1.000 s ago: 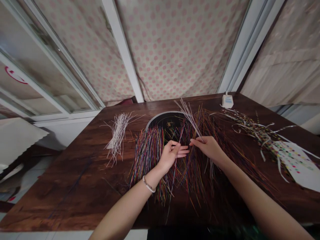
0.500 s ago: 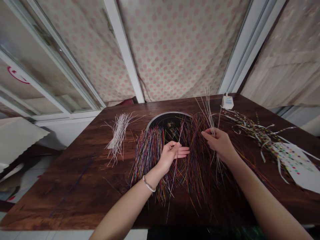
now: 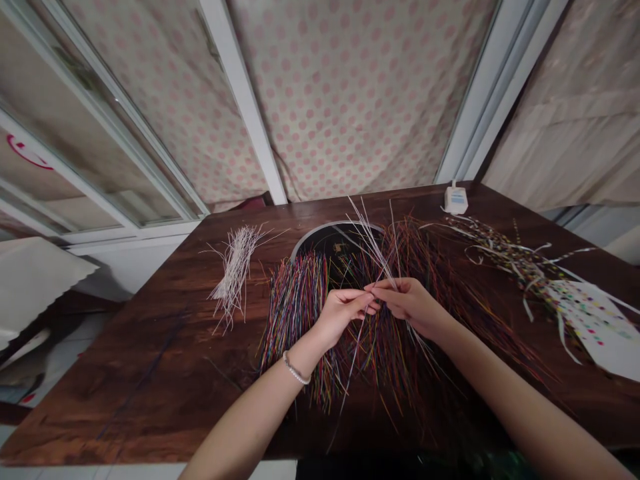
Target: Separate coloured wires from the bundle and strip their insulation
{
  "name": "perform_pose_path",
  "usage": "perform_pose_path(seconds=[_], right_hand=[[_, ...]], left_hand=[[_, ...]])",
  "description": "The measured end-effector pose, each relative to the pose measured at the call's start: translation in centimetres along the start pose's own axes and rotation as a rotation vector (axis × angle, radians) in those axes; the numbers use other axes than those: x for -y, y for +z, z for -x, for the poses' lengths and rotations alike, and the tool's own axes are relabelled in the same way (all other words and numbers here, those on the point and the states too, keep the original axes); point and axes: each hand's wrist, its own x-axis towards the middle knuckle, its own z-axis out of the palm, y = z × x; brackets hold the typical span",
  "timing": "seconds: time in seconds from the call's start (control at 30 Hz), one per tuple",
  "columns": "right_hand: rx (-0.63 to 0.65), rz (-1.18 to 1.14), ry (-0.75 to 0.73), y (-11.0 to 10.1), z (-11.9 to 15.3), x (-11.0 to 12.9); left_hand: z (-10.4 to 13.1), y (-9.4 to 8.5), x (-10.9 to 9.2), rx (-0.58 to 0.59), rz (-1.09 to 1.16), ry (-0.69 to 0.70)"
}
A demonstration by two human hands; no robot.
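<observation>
My right hand (image 3: 407,303) is closed on a loose bundle of thin white strands (image 3: 373,243), which fan out above and below the fingers. My left hand (image 3: 345,313) pinches a thin pale strand (image 3: 354,363) that hangs down towards me. The fingertips of both hands meet, and what lies between them is too small to make out. Under the hands is a thick spread of multicoloured strands (image 3: 297,313). Reddish-brown strands (image 3: 465,313) extend to the right. Behind the hands lies a round black plate or tray with a grey rim (image 3: 320,230), partly covered by strands.
On the left of the dark wooden table (image 3: 165,327) lies a separate pile of white strands (image 3: 235,273). A small white box (image 3: 455,200) stands at the back right. Dotted ribbons (image 3: 505,257) and a white sheet with coloured dots (image 3: 595,327) lie at right.
My right hand has moved left with the white strands, which now tilt to the left, and its fingertips meet those of my left hand. My left hand's spread fingers have curled in.
</observation>
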Motion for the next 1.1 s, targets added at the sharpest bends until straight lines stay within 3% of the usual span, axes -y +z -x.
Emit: perform_pose_path(seconds=[0.33, 0.9, 1.1], right_hand=[[0.041, -0.017, -0.017, 0.0, 0.3, 0.2], [-0.256, 0.215, -0.159, 0.5, -0.5, -0.8], [-0.209, 0.247, -0.21, -0.1, -0.8, -1.3]], left_hand=[[0.2, 0.1, -0.3, 0.034, 0.106, -0.03], [-0.1, 0.4, 0.0, -0.02, -0.052, -0.035], [0.0, 0.4, -0.2, 0.041, -0.035, -0.054]])
